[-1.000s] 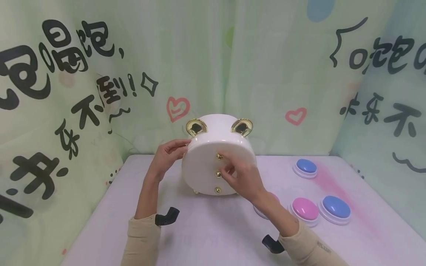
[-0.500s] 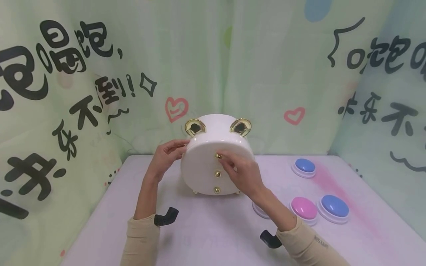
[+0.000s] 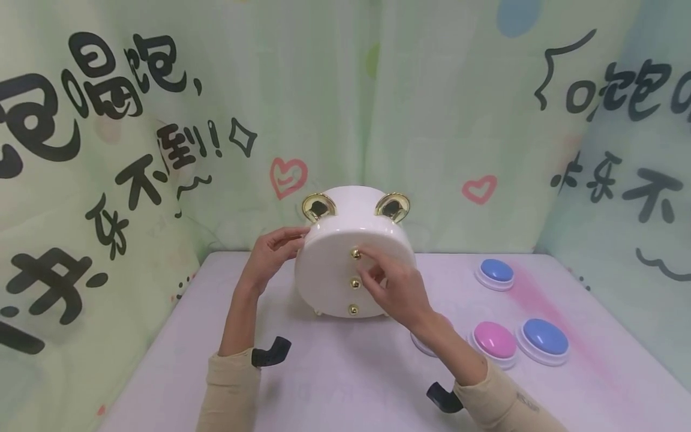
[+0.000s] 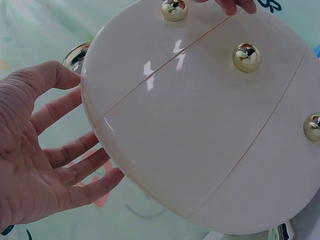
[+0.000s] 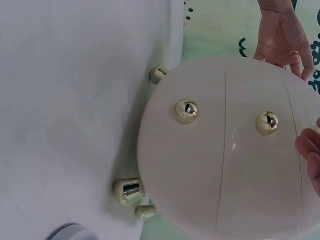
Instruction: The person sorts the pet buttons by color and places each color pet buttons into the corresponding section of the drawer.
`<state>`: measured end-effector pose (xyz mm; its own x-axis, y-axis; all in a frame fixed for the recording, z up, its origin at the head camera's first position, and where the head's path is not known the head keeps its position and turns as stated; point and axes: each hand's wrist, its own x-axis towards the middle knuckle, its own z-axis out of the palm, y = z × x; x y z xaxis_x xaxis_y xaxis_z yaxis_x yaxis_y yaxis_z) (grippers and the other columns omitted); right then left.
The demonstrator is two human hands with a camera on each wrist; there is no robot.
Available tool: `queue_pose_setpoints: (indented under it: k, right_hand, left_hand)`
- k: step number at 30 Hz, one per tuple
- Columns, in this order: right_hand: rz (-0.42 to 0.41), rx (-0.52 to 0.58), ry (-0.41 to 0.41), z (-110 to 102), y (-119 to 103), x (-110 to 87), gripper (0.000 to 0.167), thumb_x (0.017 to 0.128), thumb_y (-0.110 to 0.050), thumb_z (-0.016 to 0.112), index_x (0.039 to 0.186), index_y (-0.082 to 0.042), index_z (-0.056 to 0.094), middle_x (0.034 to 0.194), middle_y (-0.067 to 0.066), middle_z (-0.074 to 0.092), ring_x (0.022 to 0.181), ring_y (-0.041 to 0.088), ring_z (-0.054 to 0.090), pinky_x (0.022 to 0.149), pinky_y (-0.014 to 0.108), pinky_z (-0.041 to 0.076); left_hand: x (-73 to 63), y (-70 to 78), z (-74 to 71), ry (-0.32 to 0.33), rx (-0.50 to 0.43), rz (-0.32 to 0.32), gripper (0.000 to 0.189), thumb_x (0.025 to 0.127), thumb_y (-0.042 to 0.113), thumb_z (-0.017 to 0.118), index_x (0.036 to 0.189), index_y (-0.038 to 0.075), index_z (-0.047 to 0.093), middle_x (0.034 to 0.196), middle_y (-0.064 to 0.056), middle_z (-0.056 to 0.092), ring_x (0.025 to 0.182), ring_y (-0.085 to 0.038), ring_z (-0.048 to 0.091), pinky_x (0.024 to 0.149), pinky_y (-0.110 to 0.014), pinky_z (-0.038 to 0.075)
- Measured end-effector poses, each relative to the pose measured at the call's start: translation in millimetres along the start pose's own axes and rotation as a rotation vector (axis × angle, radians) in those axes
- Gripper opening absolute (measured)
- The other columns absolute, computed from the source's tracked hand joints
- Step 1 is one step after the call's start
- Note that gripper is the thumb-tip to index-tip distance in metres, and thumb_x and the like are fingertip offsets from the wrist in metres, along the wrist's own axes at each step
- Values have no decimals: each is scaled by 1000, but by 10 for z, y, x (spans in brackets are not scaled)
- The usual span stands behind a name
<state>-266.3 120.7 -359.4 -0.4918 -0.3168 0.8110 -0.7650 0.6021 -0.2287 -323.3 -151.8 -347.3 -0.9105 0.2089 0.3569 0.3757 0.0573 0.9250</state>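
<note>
A glossy white rounded drawer box (image 3: 329,276) stands on the table, with gold ears and three gold knobs down its front. Thin seams divide the front into drawers, which sit flush. My left hand (image 3: 272,255) rests its fingertips on the box's left side, fingers fairly straight, as the left wrist view shows. My right hand (image 3: 396,288) is at the front, its index fingertip beside the top knob (image 3: 355,254) and its thumb lower and apart from the finger. Whether the index finger touches that knob I cannot tell. The middle knob (image 4: 246,57) shows untouched in the left wrist view.
To the right lie round push buttons on white bases: a blue one (image 3: 497,269) at the back, a pink one (image 3: 495,339) and another blue one (image 3: 545,335) nearer. A further button is partly behind my right forearm. Printed curtains (image 3: 432,120) enclose the table (image 3: 335,384).
Half a second ago my right finger and thumb were together at the top knob; now they are parted, much as one second ago. My left hand and the box stay put.
</note>
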Motion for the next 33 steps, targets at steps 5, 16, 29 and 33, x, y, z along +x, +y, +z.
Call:
queue_pose_setpoints:
  k: [5, 16, 29, 33]
  right_hand:
    - [15, -13, 12, -11, 17, -79, 41, 84, -3, 80, 123, -6, 67, 74, 3, 72, 63, 11, 67, 55, 31, 57]
    - [21, -2, -74, 120, 104, -261, 27, 82, -1, 79, 106, -5, 68, 77, 1, 72, 65, 10, 67, 57, 28, 57]
    - [-17, -2, -106, 274, 120, -231, 27, 76, 4, 82, 98, -5, 67, 81, 2, 72, 68, 13, 68, 61, 25, 57]
    - [-22, 14, -110, 295, 126, -241, 26, 77, 7, 77, 97, -4, 67, 84, 4, 72, 69, 14, 69, 63, 25, 57]
  left_hand:
    - [11, 23, 0, -3, 11, -5, 35, 99, 15, 68, 131, 2, 68, 135, -14, 66, 111, -10, 66, 93, -33, 56]
    - [2, 33, 0, -2, 13, -16, 35, 99, 14, 68, 131, 2, 68, 136, -14, 65, 112, -10, 66, 94, -35, 55]
    - [3, 37, 5, 4, 30, -9, 35, 99, 17, 67, 132, 3, 68, 136, -13, 65, 112, -11, 65, 96, -39, 55]
    - [1, 31, 7, 8, 31, -16, 35, 99, 17, 67, 131, 3, 68, 136, -13, 65, 111, -11, 66, 96, -39, 55]
